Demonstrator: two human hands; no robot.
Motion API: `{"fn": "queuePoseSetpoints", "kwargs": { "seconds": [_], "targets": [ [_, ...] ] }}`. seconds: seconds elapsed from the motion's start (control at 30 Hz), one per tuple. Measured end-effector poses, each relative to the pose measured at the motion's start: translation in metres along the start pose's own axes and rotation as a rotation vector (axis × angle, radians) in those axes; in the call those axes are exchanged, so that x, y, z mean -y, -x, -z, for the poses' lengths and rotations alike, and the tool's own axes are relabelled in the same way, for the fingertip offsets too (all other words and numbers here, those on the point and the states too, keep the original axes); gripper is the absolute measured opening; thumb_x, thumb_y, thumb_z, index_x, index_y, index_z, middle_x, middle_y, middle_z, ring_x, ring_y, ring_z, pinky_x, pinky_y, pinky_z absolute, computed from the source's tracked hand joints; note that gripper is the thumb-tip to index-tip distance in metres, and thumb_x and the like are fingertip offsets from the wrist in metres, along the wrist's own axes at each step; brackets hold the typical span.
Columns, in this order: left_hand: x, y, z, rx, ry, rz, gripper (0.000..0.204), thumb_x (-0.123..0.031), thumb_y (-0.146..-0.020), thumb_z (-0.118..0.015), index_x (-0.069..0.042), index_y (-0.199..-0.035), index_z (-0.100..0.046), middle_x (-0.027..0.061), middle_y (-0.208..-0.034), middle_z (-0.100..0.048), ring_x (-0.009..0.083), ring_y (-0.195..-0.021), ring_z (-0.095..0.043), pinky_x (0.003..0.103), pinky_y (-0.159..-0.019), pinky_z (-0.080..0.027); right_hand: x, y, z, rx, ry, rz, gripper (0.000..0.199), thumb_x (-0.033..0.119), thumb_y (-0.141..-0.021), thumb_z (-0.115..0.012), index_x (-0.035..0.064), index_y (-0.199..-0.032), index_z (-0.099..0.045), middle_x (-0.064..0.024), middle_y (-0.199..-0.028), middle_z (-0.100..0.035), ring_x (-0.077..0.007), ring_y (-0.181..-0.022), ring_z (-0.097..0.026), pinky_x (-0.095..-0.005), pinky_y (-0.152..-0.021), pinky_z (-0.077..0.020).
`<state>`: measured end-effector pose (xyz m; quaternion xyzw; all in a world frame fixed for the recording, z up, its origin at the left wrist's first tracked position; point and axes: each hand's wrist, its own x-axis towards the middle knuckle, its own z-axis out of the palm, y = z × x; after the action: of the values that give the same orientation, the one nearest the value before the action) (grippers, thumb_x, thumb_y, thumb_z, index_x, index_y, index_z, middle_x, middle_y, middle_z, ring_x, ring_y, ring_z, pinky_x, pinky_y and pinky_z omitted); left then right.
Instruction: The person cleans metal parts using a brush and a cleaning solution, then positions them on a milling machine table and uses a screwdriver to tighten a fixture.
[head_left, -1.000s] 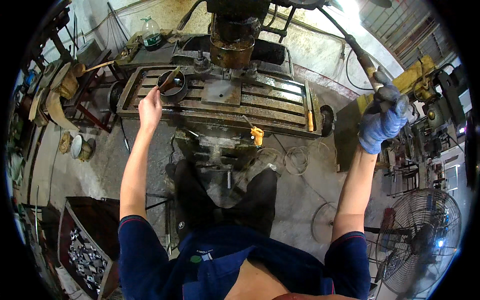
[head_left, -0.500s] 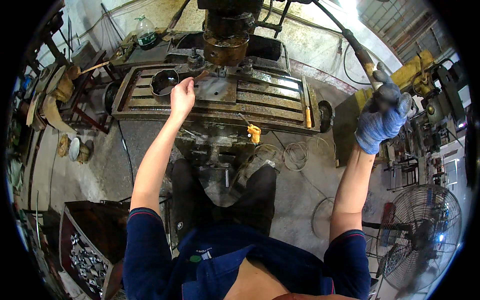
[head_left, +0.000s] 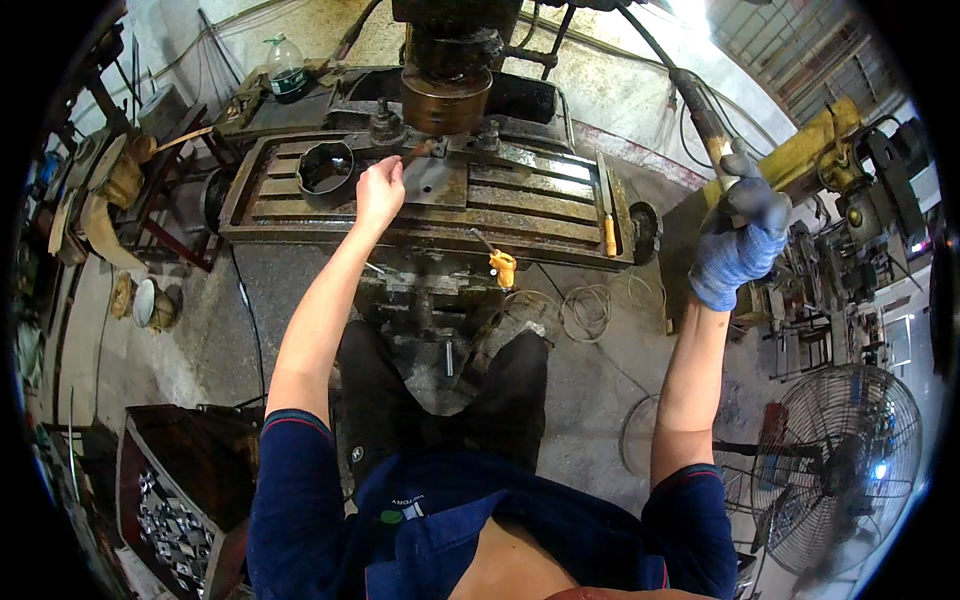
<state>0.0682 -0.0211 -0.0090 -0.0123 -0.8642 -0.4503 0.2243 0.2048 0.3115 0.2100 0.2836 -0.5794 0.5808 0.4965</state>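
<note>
My bare left hand [head_left: 380, 193] is closed round the handle of a small brush [head_left: 416, 152]. Its bristle end, somewhat blurred, is over the middle of the slotted machine table [head_left: 520, 208], just below the round machine head [head_left: 445, 102]. To the left of that hand, a dark round pot [head_left: 338, 188] with dark liquid rests on the table. My right hand [head_left: 745, 235], in a blue-grey glove, is raised at the right with its fingers wrapped round the pale grip of a long lever [head_left: 708, 128].
A yellow-handled tool [head_left: 502, 268] is at the table's front edge. A long file with a wooden handle [head_left: 610, 235] lies at the table's right end. A metal bin [head_left: 130, 480] of small parts stands lower left, a caged fan [head_left: 840, 470] lower right. Cable loops [head_left: 588, 312] lie on the floor.
My left hand has moved right with the brush, away from the pot and nearer the machine head. My gloved right hand and the lever have shifted a little left and down.
</note>
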Motion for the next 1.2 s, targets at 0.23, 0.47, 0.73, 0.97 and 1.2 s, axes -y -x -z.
{"fn": "queuePoseSetpoints", "kwargs": {
  "seconds": [0.23, 0.47, 0.73, 0.97, 1.2],
  "targets": [
    [-0.008, 0.024, 0.024, 0.205, 0.254, 0.15, 0.029, -0.017, -0.089, -0.047, 0.004, -0.106, -0.058, 0.0118, -0.062, -0.061, 0.0157, -0.041, -0.055, 0.03, -0.042, -0.043, -0.006, 0.011, 0.005, 0.03, 0.007, -0.016, 0.042, 0.034, -0.088, -0.047, 0.0042, -0.058, -0.048, -0.0067, -0.06, -0.048, -0.0314, -0.082, -0.056, -0.0557, -0.099, -0.0285],
    [-0.009, 0.033, 0.031, 0.205, 0.423, 0.191, 0.031, -0.015, -0.091, -0.043, 0.005, -0.112, -0.053, 0.009, -0.064, -0.061, 0.0124, -0.044, -0.055, 0.026, -0.044, -0.043, -0.012, 0.027, 0.006, -0.061, 0.05, -0.091, 0.043, 0.034, -0.087, -0.048, 0.0044, -0.057, -0.048, -0.0063, -0.058, -0.047, -0.0311, -0.082, -0.055, -0.0553, -0.099, -0.0289],
    [-0.009, 0.037, 0.033, 0.226, 0.531, 0.242, 0.031, -0.013, -0.091, -0.042, 0.006, -0.113, -0.052, 0.0101, -0.07, -0.062, 0.0118, -0.045, -0.054, 0.026, -0.045, -0.044, -0.018, 0.036, 0.005, -0.037, 0.024, -0.077, 0.043, 0.034, -0.087, -0.05, 0.0054, -0.055, -0.047, -0.0054, -0.057, -0.046, -0.0301, -0.082, -0.054, -0.0529, -0.099, -0.0289],
    [-0.011, 0.041, 0.036, 0.271, 0.589, 0.304, 0.031, -0.012, -0.092, -0.041, 0.007, -0.114, -0.05, 0.0107, -0.07, -0.061, 0.0116, -0.044, -0.052, 0.025, -0.045, -0.044, -0.02, 0.034, 0.011, -0.047, 0.023, -0.082, 0.044, 0.036, -0.087, -0.049, 0.0058, -0.055, -0.047, -0.0052, -0.059, -0.049, -0.0315, -0.085, -0.055, -0.0529, -0.1, -0.0277],
    [-0.018, 0.038, 0.035, 0.296, 0.643, 0.3, 0.032, -0.014, -0.092, -0.042, 0.007, -0.115, -0.048, 0.0123, -0.073, -0.06, 0.0134, -0.047, -0.053, 0.025, -0.046, -0.045, -0.004, 0.011, 0.009, 0.071, 0.018, -0.024, 0.043, 0.036, -0.087, -0.049, 0.0031, -0.06, -0.052, -0.0087, -0.065, -0.054, -0.0354, -0.09, -0.057, -0.0531, -0.096, -0.0323]
  ]
}}
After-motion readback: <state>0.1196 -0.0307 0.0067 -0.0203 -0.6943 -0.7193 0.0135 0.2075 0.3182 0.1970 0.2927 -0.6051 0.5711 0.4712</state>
